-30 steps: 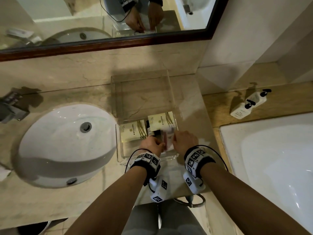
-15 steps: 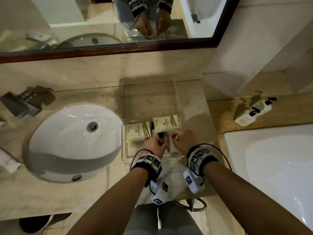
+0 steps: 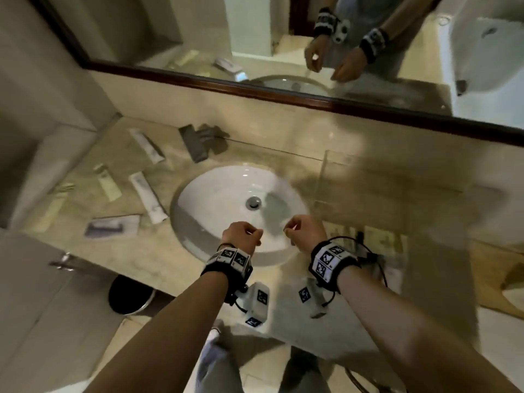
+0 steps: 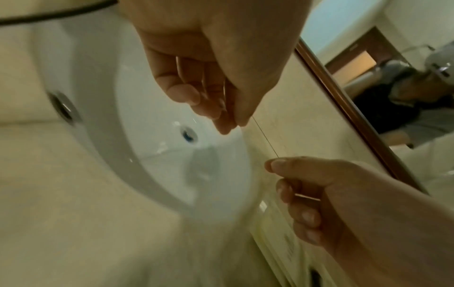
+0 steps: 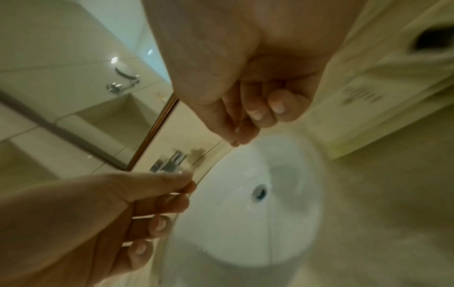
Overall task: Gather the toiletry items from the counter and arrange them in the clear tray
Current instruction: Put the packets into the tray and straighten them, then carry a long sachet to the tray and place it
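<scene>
Both hands hover over the white sink [image 3: 226, 194], fingers curled. My left hand [image 3: 255, 234] and right hand [image 3: 289, 226] each pinch an end of a thin dark strand [image 4: 265, 137] stretched between them; what it is I cannot tell. The left wrist view shows the left hand [image 4: 228, 124] above the right hand [image 4: 277, 165]. The clear tray [image 3: 368, 156] stands right of the sink, with cream boxes [image 3: 380, 242] blurred behind my right wrist. On the counter left of the sink lie a white tube [image 3: 149, 197], another tube [image 3: 147, 146], a sachet [image 3: 109, 184] and a flat packet [image 3: 113, 225].
A chrome faucet [image 3: 198, 143] stands behind the sink under the dark-framed mirror [image 3: 283, 92]. A wall closes the counter's left end. A black bin [image 3: 130, 293] sits on the floor below the counter's front edge. The picture is motion-blurred.
Both hands have left the tray and moved left over the sink, now apart with a strand between them. The view has swung left, showing the counter left of the sink.
</scene>
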Action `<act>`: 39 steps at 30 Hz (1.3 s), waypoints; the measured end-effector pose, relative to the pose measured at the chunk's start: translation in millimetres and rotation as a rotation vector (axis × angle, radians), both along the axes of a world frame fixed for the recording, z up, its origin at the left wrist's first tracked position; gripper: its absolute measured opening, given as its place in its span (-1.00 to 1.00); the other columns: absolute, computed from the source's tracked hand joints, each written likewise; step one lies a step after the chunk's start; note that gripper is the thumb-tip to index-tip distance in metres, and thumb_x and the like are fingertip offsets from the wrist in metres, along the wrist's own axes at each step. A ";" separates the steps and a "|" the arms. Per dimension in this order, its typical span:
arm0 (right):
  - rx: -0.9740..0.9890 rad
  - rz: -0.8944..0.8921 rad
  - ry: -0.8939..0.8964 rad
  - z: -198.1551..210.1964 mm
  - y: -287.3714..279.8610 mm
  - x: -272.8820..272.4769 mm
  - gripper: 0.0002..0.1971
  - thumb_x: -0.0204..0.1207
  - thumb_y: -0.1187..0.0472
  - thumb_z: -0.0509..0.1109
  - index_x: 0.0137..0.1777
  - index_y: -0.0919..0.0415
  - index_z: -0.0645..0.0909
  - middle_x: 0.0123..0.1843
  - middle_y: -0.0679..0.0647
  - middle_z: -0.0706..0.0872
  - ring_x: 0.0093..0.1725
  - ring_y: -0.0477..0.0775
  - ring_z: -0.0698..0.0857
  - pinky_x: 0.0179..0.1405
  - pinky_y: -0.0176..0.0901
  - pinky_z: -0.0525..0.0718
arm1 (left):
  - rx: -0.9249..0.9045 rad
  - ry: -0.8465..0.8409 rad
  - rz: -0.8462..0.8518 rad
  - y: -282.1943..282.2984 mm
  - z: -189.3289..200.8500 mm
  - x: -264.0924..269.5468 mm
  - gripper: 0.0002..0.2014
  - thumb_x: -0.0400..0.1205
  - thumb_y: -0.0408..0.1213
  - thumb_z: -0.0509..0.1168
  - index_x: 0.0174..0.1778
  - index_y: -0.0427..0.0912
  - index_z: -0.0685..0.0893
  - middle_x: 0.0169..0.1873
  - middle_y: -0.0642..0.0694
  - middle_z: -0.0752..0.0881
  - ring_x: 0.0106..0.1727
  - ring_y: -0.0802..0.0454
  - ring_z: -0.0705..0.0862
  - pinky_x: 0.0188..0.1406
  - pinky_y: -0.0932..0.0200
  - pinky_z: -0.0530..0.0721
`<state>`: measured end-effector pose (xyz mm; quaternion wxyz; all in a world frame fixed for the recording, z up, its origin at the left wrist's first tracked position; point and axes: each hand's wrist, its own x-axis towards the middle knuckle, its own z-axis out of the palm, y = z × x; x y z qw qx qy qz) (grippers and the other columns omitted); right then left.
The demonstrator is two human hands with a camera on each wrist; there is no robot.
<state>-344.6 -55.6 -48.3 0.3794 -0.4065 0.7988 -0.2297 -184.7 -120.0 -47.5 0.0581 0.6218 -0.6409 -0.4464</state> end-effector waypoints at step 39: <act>0.259 0.265 0.202 -69.0 -299.4 306.1 -0.71 0.52 -0.02 0.31 0.14 0.12 0.47 0.01 0.11 0.74 0.00 0.24 0.73 -0.12 -0.02 0.68 | 0.120 -0.170 0.106 -390.0 -67.0 263.8 -0.49 0.59 0.03 0.35 0.37 -0.21 0.56 0.27 -0.24 0.67 0.23 -0.24 0.66 0.03 0.08 0.57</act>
